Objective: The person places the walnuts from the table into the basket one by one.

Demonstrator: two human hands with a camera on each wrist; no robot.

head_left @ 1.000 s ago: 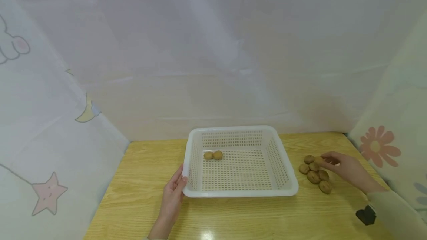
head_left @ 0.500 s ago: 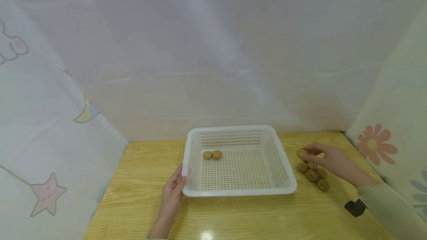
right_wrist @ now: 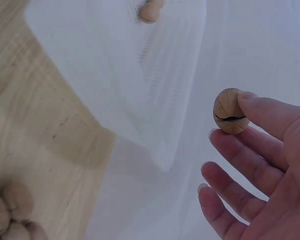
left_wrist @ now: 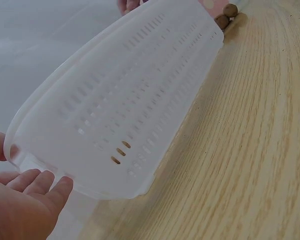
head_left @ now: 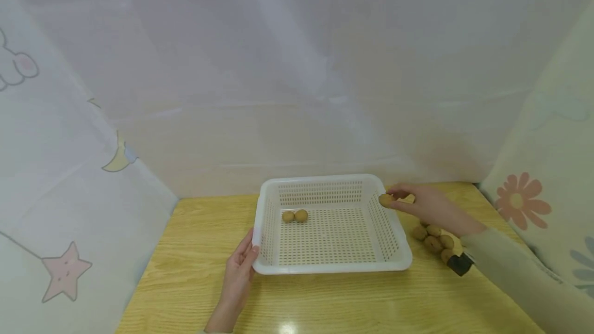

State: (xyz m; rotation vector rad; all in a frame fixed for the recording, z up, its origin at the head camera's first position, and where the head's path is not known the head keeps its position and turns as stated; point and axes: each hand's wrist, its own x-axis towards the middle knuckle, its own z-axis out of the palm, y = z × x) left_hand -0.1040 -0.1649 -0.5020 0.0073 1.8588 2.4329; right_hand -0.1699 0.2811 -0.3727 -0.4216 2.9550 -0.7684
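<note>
A walnut (right_wrist: 230,111) with a dark crack along its seam is pinched between the thumb and fingers of my right hand (head_left: 429,207). In the head view it overlaps the right rim of a white plastic basket (head_left: 334,269). My left hand (head_left: 237,274) grips the basket's left side, thumb over the rim and fingers against the outer wall (left_wrist: 90,120). Inside the basket, two walnuts (head_left: 301,215) lie side by side toward the back left. Several more walnuts (head_left: 433,244) sit in a cluster on the table right of the basket, partly hidden by my right forearm.
The basket stands on a wood-grain table (head_left: 204,241). A pale curtain (head_left: 297,92) hangs behind the table's back edge, with printed cloth on both sides. A black device (head_left: 460,264) hangs at my right wrist, over the walnut cluster in the head view.
My right hand has lifted a walnut from the cluster and carried it left to the basket's right rim. The left hand has kept its grip on the basket.
</note>
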